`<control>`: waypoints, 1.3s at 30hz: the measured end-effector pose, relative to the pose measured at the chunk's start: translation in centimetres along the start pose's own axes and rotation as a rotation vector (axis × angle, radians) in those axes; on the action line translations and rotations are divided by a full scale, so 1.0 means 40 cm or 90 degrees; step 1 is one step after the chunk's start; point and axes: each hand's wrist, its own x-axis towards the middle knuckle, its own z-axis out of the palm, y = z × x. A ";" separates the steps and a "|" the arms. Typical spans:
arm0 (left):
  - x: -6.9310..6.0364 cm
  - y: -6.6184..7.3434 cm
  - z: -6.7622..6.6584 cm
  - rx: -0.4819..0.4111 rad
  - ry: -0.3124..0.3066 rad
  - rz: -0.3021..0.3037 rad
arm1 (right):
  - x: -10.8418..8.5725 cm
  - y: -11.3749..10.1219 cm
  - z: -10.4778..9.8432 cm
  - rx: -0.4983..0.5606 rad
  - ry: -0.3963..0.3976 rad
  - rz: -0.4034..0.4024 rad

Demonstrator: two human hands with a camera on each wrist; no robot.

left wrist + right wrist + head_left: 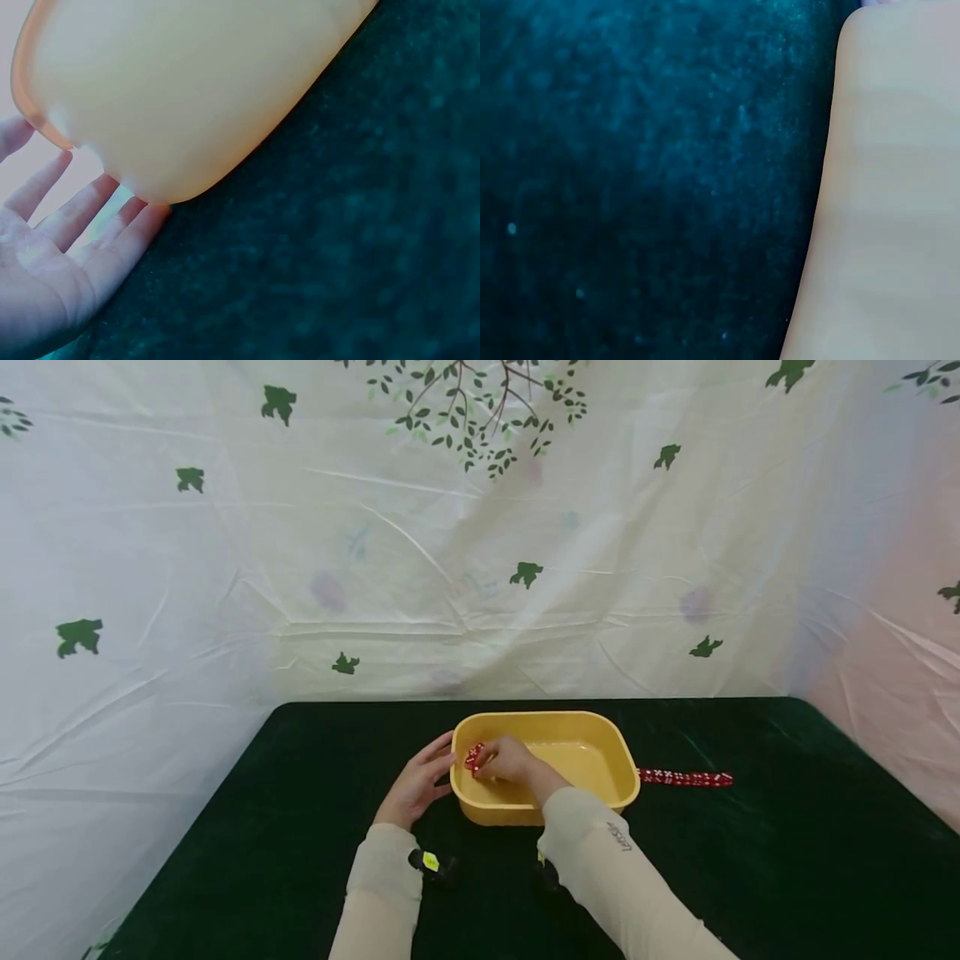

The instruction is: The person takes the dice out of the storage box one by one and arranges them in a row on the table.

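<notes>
A yellow plastic basin [502, 814] stands on the dark green cloth. My left hand [411, 787] touches its left end with spread, mostly straight fingers; the left wrist view shows that hand [67, 251] with its fingertips against the basin wall [187, 97]. My right hand [513, 760] reaches inside, at the left part of the basin, and pinches a red, white-spotted piece [474, 757]. Fingers partly cover that piece, so its full shape is hidden. In the right wrist view, the basin's wall [892, 187] fills the right side and my right hand is out of sight.
To the right of the basin lies a long, narrow red strip or row with white spots [686, 778], its left end meeting the basin's edge in view. Dark green cloth [757, 868] covers the table. A pale curtain with green leaf prints [465, 610] hangs behind.
</notes>
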 end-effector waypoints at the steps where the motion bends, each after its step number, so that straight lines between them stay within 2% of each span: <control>1: 0.000 0.000 0.001 -0.002 0.001 -0.002 | -0.001 0.000 0.000 -0.001 -0.002 0.004; 4: -0.002 -0.001 0.003 -0.001 0.008 -0.006 | -0.006 -0.002 -0.003 0.002 -0.013 0.017; 12: -0.003 -0.002 0.005 0.004 0.018 -0.013 | -0.015 -0.009 -0.009 -0.005 -0.030 0.006; 20: -0.005 -0.001 0.007 0.007 0.016 -0.007 | -0.029 -0.019 -0.034 0.030 -0.051 0.007; 28: 0.000 -0.002 0.005 0.002 0.030 -0.013 | -0.042 -0.025 -0.085 0.044 -0.022 0.002; 39: 0.002 0.000 0.004 0.003 0.029 -0.011 | -0.062 -0.013 -0.159 0.045 0.026 -0.033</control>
